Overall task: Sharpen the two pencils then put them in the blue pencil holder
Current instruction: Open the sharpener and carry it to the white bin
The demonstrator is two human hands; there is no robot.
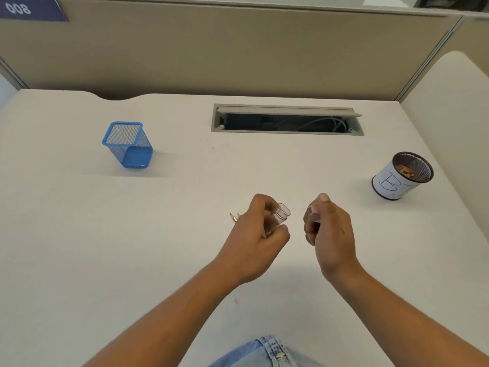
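Note:
My left hand (254, 239) is shut on a clear, pink-tinted sharpener case (281, 214), its open end tilted up and to the right. A little apart on the right, my right hand (329, 234) pinches a small pinkish-grey sharpener part (315, 216), mostly hidden by the fingers. Two sharpened pencil tips (234, 216) poke out on the table just left of my left hand; the rest of the pencils is hidden under it. The blue mesh pencil holder (127, 144) stands upright and empty at the far left of the table.
A black mesh cup (402, 178) wrapped in white paper marked "BI" stands at the right with shavings inside. An open cable slot (287, 120) lies at the back of the white desk (105, 247). A beige partition (238, 49) closes the far side.

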